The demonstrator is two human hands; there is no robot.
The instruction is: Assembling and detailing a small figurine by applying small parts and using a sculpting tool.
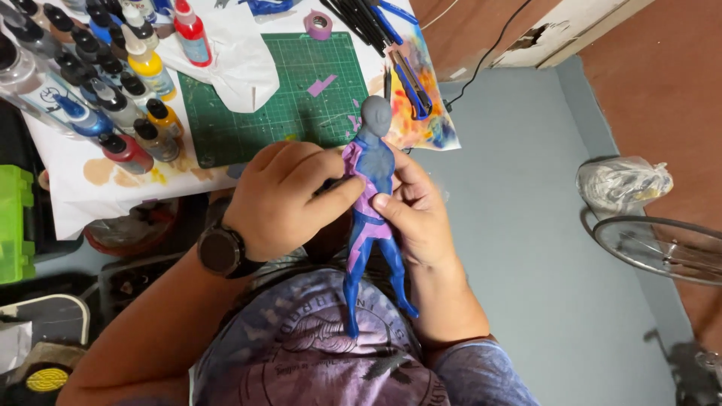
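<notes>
Both hands on a figurine point(374, 195)
The right hand point(417, 214) clamps its fingers round the blue-and-purple figurine just below the green mat point(256, 105); the left hand point(289, 195) pinches its torso, fingers together

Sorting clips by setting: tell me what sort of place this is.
Probably a home hobby painting corner: paint bottles crowd a green cutting mat, and both hands hold a blue figurine.

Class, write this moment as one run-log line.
left hand: touching figure's torso | right hand: gripping blue and purple human-shaped figure with grey head | behind: green cutting mat, paint bottles
</notes>
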